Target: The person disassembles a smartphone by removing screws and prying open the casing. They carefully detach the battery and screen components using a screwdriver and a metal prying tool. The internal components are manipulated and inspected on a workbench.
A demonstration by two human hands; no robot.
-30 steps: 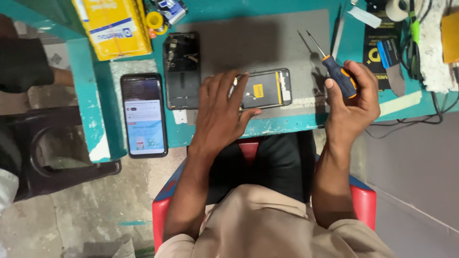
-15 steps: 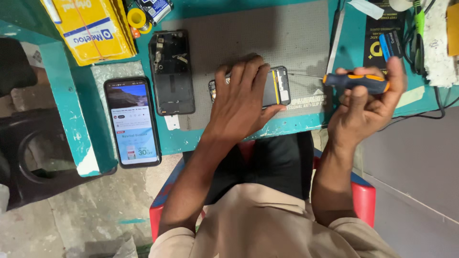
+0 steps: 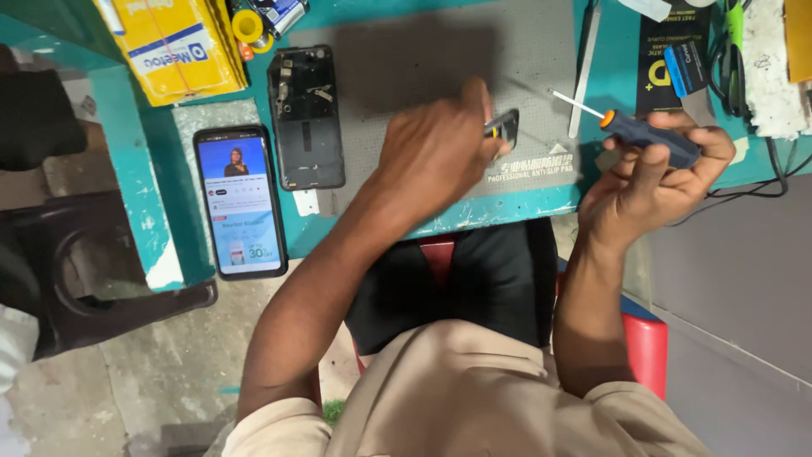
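My left hand (image 3: 440, 156) grips an opened phone body (image 3: 506, 127) over the grey work mat (image 3: 423, 59); only one end of the phone shows past my fingers. My right hand (image 3: 651, 173) holds a black screwdriver with an orange collar (image 3: 647, 135), its thin shaft pointing left, toward the phone and a short way from it. A second opened phone shell (image 3: 306, 118) lies on the mat's left edge. A lit smartphone (image 3: 239, 203) rests on the teal table (image 3: 169, 195), to the left of the mat.
A yellow packet (image 3: 173, 42) and tape rolls (image 3: 249, 25) sit at the back left. A metal pry tool (image 3: 582, 76), a black card box (image 3: 672, 59), cables (image 3: 736, 51) and a white cloth (image 3: 774, 59) crowd the right. A dark stool (image 3: 85, 279) stands at the left.
My left hand has tilted the phone up and covers more of it. My right hand has turned the screwdriver so the shaft points left. The view has shifted.
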